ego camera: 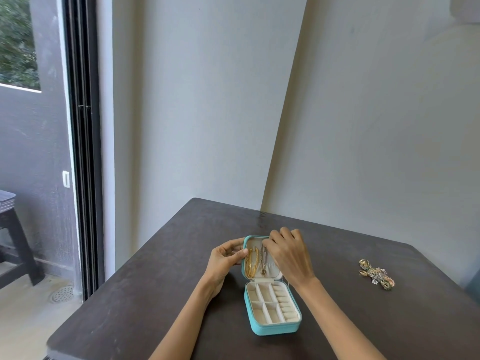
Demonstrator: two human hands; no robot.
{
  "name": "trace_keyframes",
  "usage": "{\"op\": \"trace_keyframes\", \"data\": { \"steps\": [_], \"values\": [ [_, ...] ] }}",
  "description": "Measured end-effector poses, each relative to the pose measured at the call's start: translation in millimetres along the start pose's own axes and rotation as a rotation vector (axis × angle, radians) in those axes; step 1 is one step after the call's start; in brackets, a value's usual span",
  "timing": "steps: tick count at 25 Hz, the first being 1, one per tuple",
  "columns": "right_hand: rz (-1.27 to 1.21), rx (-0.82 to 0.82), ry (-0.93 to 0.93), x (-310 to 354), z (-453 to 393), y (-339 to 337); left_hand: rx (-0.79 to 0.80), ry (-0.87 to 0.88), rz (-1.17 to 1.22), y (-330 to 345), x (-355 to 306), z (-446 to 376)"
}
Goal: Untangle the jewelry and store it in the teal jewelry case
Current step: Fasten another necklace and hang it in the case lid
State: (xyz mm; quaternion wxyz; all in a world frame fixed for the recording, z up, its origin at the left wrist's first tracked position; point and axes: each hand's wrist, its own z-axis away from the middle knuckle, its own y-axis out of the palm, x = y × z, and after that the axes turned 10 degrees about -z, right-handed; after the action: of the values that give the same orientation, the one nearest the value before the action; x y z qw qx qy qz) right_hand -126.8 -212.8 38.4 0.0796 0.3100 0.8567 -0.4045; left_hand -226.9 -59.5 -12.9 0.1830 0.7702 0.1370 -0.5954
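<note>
Case: one teal jewelry case point(272, 327), rounded rectangle lying open at lower centre of the frame, cream lining, base split by dividers into small compartments with a ribbed ring-roll strip along its right side.
Lid: raised lid point(270, 268) just above the base, cream inside.
Chains: a gold chain point(251, 262) hanging at the lid's left, a thinner silvery chain point(264, 261) beside it, two in all.
Left hand: left hand point(226, 258) grips the lid's left edge, thumb on the rim.
Right hand: right hand point(288, 253) has fingers curled at the lid's top, pinching the top of the silvery chain.
Loose jewelry: one tangled cluster point(376, 274) of gold and pinkish floral pieces, far right, well apart from the case.
Bench: dark brown matte bench point(155, 294), rounded corners.
Room: pale plain walls; dark sliding-door frame at left, greenery upper left.
</note>
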Motion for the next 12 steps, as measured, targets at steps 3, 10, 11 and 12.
{"op": "trace_keyframes", "data": {
  "steps": [3,10,11,12],
  "values": [
    [-0.051,-0.050,0.025,-0.2,0.8,0.9,0.003,-0.002,0.001,0.2,-0.4,0.1],
    [-0.148,-0.084,0.102,0.3,-2.7,-3.7,0.002,-0.005,-0.005,1.2,-1.1,0.7],
    [-0.146,-0.080,0.102,0.0,-3.9,-4.3,0.002,-0.005,-0.006,1.3,-1.3,0.7],
    [-0.136,-0.072,0.099,-0.3,-5.3,-4.9,0.001,-0.005,-0.008,1.1,-1.5,0.8]
  ]
}}
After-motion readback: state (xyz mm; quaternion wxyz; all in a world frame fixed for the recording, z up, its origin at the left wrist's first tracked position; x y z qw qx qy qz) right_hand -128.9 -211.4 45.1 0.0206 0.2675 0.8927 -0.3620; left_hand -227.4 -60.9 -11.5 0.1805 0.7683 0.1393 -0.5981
